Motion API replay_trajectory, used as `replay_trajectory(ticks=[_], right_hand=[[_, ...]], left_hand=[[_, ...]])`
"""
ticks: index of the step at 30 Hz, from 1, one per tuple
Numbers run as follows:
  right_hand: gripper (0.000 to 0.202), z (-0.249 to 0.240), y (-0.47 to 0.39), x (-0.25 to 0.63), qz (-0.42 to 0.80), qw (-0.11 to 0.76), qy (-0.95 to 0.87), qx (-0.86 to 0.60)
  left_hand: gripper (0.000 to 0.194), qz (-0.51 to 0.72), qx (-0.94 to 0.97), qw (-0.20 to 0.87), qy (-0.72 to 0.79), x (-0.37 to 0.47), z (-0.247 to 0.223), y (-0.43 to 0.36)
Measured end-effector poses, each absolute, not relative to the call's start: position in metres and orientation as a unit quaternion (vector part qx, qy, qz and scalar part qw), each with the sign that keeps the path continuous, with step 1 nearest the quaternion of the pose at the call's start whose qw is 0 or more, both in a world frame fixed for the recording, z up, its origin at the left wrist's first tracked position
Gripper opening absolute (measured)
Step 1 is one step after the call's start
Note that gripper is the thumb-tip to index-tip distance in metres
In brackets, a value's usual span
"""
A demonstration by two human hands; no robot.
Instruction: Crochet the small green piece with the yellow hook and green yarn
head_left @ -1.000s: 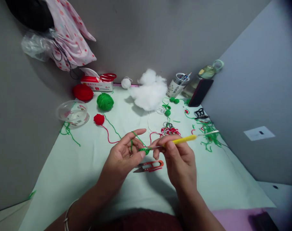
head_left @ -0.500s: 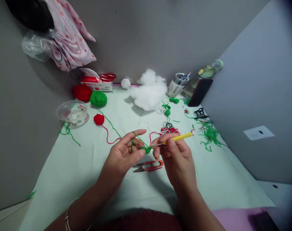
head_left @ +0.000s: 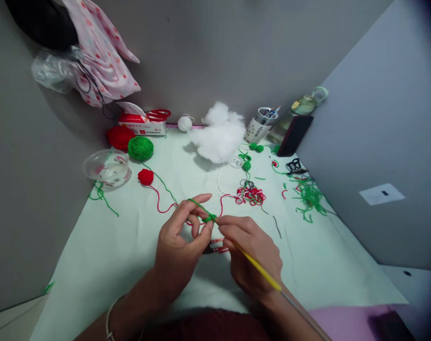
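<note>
"So, where does the small green piece [head_left: 208, 218] lie from your 2 hands?"

"Between their fingertips: your left hand [head_left: 179, 241] sits at its 8 o'clock, your right hand [head_left: 254, 255] at its 4 o'clock."

"Which of yours is nearer?"

"Your left, with thumb and fingers pinching the piece. Your right is closed round the yellow-handled hook [head_left: 258, 268], its fingertips just beside the piece."

"And how does your hook lie?"

"Its long axis slants from between 4 and 5 o'clock up toward the piece. I cannot tell where its tip sits. Your green yarn [head_left: 200, 207] leaves toward 10 o'clock."
</note>
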State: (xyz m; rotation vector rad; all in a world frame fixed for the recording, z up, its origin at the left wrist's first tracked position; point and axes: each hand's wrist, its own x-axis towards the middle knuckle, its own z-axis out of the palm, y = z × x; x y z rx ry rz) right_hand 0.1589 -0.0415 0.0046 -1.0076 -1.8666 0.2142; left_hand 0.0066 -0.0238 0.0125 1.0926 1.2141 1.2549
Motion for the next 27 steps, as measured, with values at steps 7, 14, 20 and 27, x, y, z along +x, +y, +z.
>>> replay_trajectory(ticks=[7, 14, 20, 27], right_hand=[[0.050, -0.012, -0.039, 0.160, -0.015, 0.494, -0.763, -0.417], [0.022, 0.010, -0.031, 0.159, 0.353, 0.653, -0.537, -0.401], [0.021, 0.009, -0.027, 0.153, 0.327, 0.629, -0.573, -0.411], [0.041, 0.000, -0.033, 0.156, 0.112, 0.539, -0.712, -0.436]], left_hand=[[0.051, 0.463, 0.249, 0.772, 0.358, 0.006, 0.014, -0.020], [0.037, 0.477, 0.253, 0.770, 0.339, -0.006, 0.018, -0.009], [0.037, 0.468, 0.309, 0.758, 0.333, 0.000, 0.016, -0.017], [0.041, 0.478, 0.223, 0.778, 0.342, 0.006, 0.013, -0.017]])
